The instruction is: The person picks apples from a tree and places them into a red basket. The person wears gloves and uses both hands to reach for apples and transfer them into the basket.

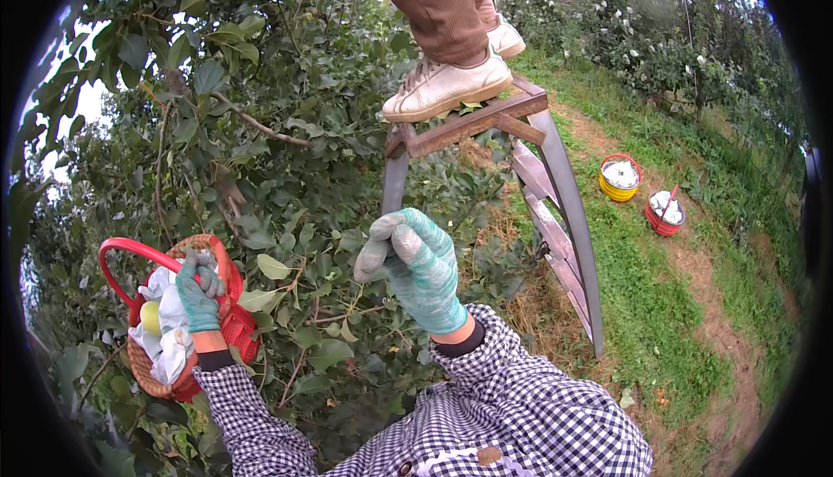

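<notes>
My left hand (200, 291), in a teal knitted glove with grey fingertips, grips the handle of a red plastic basket (242, 334) at the left. White bags (172, 321) and a pale green fruit (151, 318) lie in the basket. My right hand (416, 259), gloved alike, is raised at the middle of the view in front of the leaves. Its fingers are bent; whether they pinch something small cannot be told. Leafy branches (325, 353) of a fruit tree hang between and below both hands.
Another person in brown trousers (433, 8) and white shoes (449, 86) stands above on a metal ladder (576, 216), close beyond my right hand. On the grass at the right stand a yellow bucket (618, 192) and a red bucket (662, 224), each holding white bags. More trees (670, 54) rise behind.
</notes>
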